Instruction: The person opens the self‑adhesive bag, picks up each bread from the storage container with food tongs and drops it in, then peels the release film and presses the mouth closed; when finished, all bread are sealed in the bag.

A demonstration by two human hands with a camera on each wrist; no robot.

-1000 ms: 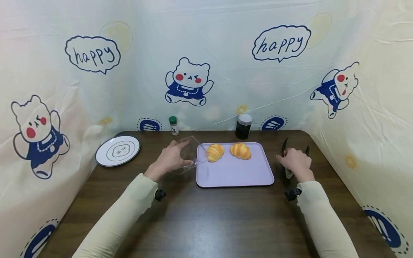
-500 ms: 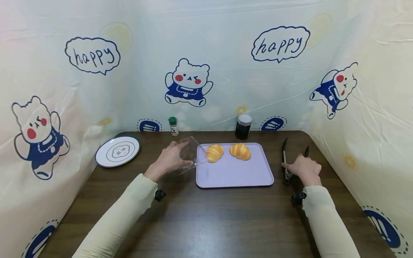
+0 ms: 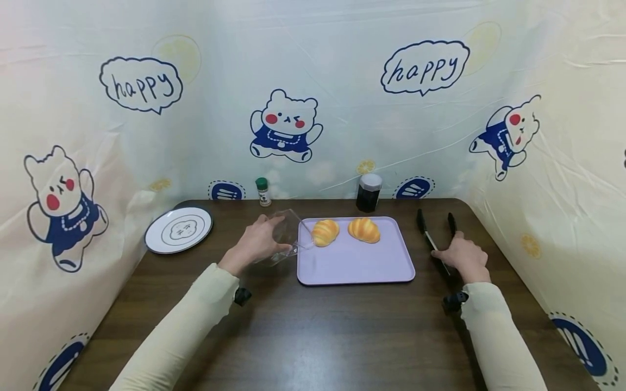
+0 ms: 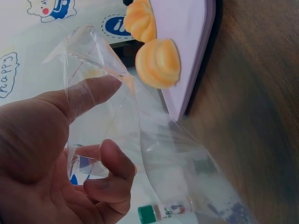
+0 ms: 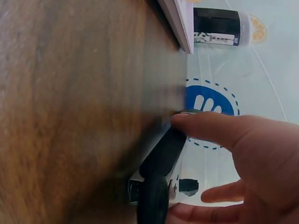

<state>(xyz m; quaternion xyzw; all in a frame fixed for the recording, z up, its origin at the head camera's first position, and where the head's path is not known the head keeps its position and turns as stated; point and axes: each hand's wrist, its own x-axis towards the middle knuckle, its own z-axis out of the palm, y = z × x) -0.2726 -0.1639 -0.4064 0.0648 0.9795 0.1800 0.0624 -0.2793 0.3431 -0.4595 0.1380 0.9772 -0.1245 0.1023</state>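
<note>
In the head view, your left hand (image 3: 254, 240) holds the clear bag (image 3: 285, 233) just left of the tray (image 3: 356, 266), thumb and fingers spread apart with the film between them. The bag's right part overlaps the tray's left edge; you cannot tell here whether they touch. On the tray, two breads lie side by side near the far edge: the left bread (image 3: 325, 232) is close to the bag, the right bread (image 3: 364, 229) a little apart from it. Your right hand (image 3: 462, 255) grips the tongs (image 3: 427, 236) right of the tray, their two black tips apart and pointing away from you. At the back of the table (image 3: 318, 336) stand the green-capped bottle (image 3: 263, 191) and the dark jar (image 3: 369, 193), both upright; the plate (image 3: 179, 230) is at far left.

In the left wrist view, your thumb is stretched out with film across it, and your fingers are curled well apart from it. The breads show beyond the bag, and the bottle partly through it.

In the right wrist view, your thumb tip presses one side of the tongs, with fingers at the other side; their exact hold is partly hidden. The jar shows beyond the tray's corner.
</note>
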